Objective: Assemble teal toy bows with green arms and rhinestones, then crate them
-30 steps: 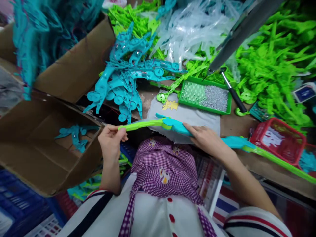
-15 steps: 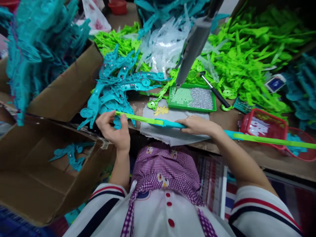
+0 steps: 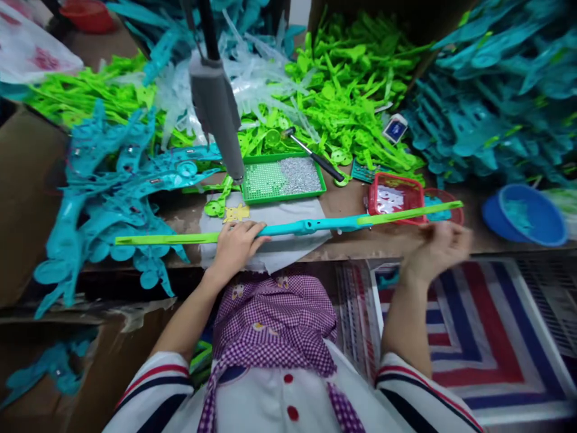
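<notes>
A long jointed plastic piece (image 3: pixel 311 225), blue in the middle with a thin lime-green arm at each end, stretches across in front of me, seen edge-on. My left hand (image 3: pixel 238 245) grips it near its left joint, fingers over the top and thumb below. My right hand (image 3: pixel 439 249) is closed, just below the right green arm and close to the red basket (image 3: pixel 396 201). What its fingers hold, if anything, is hidden. Beneath the piece lies a grey cloth (image 3: pixel 293 210) with a yellow rabbit print.
A grey machine arm (image 3: pixel 219 114) hangs down by a green tray (image 3: pixel 283 195) of silvery rivets. Beyond lie a hammer (image 3: pixel 318 157) and piled green parts (image 3: pixel 347 78). Blue parts (image 3: pixel 126 180) heap at left, more (image 3: pixel 478 120) at right, beside a blue bowl (image 3: pixel 500 222).
My view has turned right. My left hand has gone from the left green arm to the blue middle; my right hand has left the middle for the right end.
</notes>
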Demonstrator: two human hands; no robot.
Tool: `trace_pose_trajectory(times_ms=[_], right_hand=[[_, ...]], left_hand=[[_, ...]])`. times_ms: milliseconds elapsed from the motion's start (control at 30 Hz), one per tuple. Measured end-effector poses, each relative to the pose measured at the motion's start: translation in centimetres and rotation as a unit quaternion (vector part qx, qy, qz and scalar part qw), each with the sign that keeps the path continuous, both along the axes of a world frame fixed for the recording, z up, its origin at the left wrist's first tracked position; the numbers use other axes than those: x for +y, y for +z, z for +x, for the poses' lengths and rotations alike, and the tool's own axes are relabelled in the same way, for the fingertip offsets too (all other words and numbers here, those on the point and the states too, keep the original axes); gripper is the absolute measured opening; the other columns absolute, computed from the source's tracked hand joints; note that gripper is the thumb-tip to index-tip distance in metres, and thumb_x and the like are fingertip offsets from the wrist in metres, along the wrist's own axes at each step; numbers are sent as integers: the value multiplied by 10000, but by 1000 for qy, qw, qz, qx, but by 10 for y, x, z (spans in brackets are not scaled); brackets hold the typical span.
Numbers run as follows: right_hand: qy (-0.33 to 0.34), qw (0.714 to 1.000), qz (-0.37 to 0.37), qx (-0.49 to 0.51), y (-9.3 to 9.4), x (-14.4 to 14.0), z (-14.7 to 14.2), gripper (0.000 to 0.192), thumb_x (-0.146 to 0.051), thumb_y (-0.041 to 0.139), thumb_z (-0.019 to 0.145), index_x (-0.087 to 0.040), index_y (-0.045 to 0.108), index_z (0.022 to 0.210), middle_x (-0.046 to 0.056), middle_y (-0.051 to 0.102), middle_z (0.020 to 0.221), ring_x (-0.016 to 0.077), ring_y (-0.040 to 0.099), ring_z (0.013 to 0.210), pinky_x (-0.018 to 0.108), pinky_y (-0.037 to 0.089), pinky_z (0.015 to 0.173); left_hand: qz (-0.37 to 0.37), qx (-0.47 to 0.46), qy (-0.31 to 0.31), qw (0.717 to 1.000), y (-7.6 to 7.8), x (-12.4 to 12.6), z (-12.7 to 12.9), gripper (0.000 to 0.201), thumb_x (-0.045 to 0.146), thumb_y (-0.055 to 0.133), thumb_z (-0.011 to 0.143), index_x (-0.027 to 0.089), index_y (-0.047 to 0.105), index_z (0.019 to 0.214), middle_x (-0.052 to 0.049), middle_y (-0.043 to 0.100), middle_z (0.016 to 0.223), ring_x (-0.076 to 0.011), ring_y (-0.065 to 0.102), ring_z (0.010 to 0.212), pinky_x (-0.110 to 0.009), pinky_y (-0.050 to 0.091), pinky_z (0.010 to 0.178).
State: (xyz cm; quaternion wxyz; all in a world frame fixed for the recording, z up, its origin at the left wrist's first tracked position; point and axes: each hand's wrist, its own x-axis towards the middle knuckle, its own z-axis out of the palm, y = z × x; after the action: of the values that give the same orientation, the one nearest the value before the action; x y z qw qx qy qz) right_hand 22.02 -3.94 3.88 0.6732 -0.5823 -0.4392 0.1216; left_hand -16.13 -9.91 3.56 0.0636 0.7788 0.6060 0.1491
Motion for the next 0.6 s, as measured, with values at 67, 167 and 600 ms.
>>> trace_pose_trajectory(times_ms=[67, 167, 600], right_hand=[[-22, 996, -53, 75, -25, -13, 7, 374, -563, 673, 779, -221, 530, 728, -37, 552, 608, 116, 505, 513, 280, 441, 535], [-7, 995, -99, -12, -47, -33, -15, 339, -532, 626, 864, -195, 602, 823, 9, 646, 713, 143, 601, 614, 303, 499, 617], [357, 790, 12, -498, -23, 19, -79, 303, -404, 468, 1025, -212, 664, 1153, 46, 775, 1049, 163, 698, 953, 384, 385, 1041]], left_hand=[[3, 20, 0, 1000, 2, -2, 1, 337, 448, 530, 985, 226, 672, 1195, -91, 742, 1116, -266, 680, 1021, -394, 414, 889], [2, 33, 5, 999, 2, -2, 3, 340, 452, 519, 991, 227, 671, 1196, -89, 741, 1132, -262, 678, 1032, -393, 410, 906], [-4, 38, -16, 999, 1, 1, 41, 451, 435, 490, 1001, 153, 568, 1345, -191, 623, 1350, -309, 590, 1212, -430, 370, 1019]])
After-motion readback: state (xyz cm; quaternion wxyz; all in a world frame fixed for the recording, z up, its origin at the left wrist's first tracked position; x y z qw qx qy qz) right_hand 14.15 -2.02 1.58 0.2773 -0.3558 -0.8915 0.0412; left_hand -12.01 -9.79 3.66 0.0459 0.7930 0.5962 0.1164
